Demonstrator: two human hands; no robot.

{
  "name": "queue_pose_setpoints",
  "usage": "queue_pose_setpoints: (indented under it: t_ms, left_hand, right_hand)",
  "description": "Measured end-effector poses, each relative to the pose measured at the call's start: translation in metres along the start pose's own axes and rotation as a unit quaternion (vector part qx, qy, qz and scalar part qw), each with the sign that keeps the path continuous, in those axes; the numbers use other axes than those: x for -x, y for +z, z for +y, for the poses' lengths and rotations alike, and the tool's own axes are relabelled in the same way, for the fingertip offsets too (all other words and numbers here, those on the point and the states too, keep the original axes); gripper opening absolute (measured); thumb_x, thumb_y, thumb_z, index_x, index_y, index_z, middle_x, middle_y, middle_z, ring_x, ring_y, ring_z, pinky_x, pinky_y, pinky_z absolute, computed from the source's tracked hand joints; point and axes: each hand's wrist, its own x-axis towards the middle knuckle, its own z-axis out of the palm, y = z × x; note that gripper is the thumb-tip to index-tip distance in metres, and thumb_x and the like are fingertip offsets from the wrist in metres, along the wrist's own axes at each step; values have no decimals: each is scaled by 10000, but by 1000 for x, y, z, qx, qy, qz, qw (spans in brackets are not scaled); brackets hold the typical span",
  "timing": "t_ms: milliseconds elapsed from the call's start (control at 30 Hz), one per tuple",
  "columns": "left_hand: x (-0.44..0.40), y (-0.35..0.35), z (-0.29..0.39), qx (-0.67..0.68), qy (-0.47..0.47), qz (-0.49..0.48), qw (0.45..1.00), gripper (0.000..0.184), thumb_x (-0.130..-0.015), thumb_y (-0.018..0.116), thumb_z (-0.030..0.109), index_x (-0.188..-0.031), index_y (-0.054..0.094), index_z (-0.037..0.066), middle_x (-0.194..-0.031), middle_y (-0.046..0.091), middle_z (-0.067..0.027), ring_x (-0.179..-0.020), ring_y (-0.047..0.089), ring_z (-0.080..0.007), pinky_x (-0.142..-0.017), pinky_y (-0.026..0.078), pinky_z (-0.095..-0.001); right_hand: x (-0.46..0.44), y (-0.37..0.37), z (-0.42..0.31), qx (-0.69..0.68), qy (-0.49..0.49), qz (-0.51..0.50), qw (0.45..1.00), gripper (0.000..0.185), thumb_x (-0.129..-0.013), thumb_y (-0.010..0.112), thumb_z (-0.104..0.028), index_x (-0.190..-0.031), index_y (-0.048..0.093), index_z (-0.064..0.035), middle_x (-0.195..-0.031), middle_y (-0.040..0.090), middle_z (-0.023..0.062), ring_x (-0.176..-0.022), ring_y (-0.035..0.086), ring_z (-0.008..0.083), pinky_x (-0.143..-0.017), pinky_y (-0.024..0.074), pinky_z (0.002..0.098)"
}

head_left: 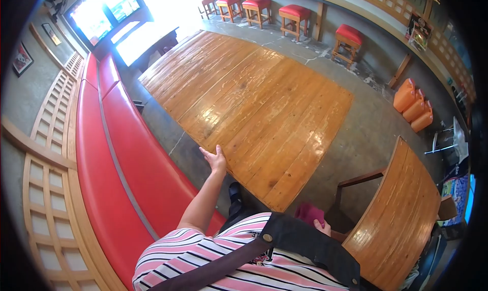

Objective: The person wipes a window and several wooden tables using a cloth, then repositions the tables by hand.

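My left hand (pixel 217 161) is stretched out at the near left edge of a large wooden table (pixel 244 108), thumb and fingers apart. It holds nothing; whether it touches the wood I cannot tell. Low on my right side, my right hand (pixel 323 228) grips a magenta cloth (pixel 308 213). Part of that hand is hidden behind the dark apron (pixel 315 245). The cloth hangs just beyond the table's near corner.
A long red bench (pixel 137 143) runs along the left wall. To the right stands a second wooden table (pixel 399 209). Several red-topped stools (pixel 295 12) line the far counter. Orange jugs (pixel 414 105) sit on the floor at right.
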Motion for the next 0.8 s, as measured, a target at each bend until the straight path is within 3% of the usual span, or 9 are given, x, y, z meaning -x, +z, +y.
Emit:
queue_pose_setpoints:
  t_ms: [100,400,533,567,600,667,700,767,800]
  left_hand:
    - [1,10,-21,4,120,37,992,866,-922,564,326,-1464,-28,2,-1315,455,-310,-1187,497,-395,-991,398,-391]
    - [-14,18,-33,-52,126,52,989,854,-929,534,372,-1459,-11,-17,-1297,447,-326,-1181,487,-410,-987,399,-407]
    - [-47,24,-54,-123,180,75,973,853,-933,511,401,-1436,24,-86,-1473,179,-318,-1345,297,-398,-1073,330,-411]
    - [-18,6,-20,-178,110,27,978,842,-923,516,421,-1449,61,-54,-1452,217,-315,-1332,298,-423,-1052,345,-467]
    - [-11,8,-9,-308,92,84,943,842,-908,526,443,-1456,90,-24,-1392,298,-302,-1266,357,-436,-1011,366,-504]
    - [12,8,4,-446,265,164,839,807,-887,585,369,-1458,138,16,-1324,370,-265,-1198,403,-420,-971,388,-496]
    - [30,11,20,-443,294,138,836,807,-887,585,369,-1458,138,16,-1324,370,-265,-1198,403,-420,-971,388,-496]
    - [75,12,42,-273,518,98,805,733,-875,616,222,-1446,192,47,-1331,368,-223,-1198,410,-367,-956,394,-461]
    - [97,24,45,-266,530,81,801,733,-875,616,222,-1446,192,47,-1331,368,-223,-1198,410,-367,-956,394,-461]
  right_hand:
    - [-9,-20,25,98,7,-29,995,468,-842,652,-347,-1072,601,57,-847,659,154,-759,607,220,-715,471,358]
    - [-4,-22,5,55,-26,-22,998,386,-862,632,-291,-1048,606,47,-828,660,187,-775,622,240,-737,473,359]
    - [-6,-18,7,-60,1,-55,997,346,-887,621,-262,-1082,600,23,-783,641,88,-709,604,159,-665,477,290]
    - [-2,-22,0,-85,28,-82,993,342,-895,614,-250,-1109,587,15,-793,636,68,-714,599,141,-664,475,280]
    - [3,-27,-9,-114,51,-106,987,340,-904,606,-239,-1137,575,7,-803,632,49,-720,594,122,-663,473,271]
    - [18,-36,-19,-124,-22,-47,991,390,-908,613,-235,-1211,537,-1,-902,634,62,-810,590,124,-750,475,272]
    - [29,-42,-27,-138,-12,-11,990,390,-908,613,-235,-1211,537,-1,-902,634,62,-810,590,124,-750,475,272]
    - [59,-63,-47,-229,-67,23,971,472,-901,633,-239,-1280,488,2,-1054,606,91,-944,566,130,-864,451,280]
    - [77,-80,-57,-234,-63,44,969,472,-901,633,-239,-1280,488,2,-1054,606,91,-944,566,130,-864,451,280]
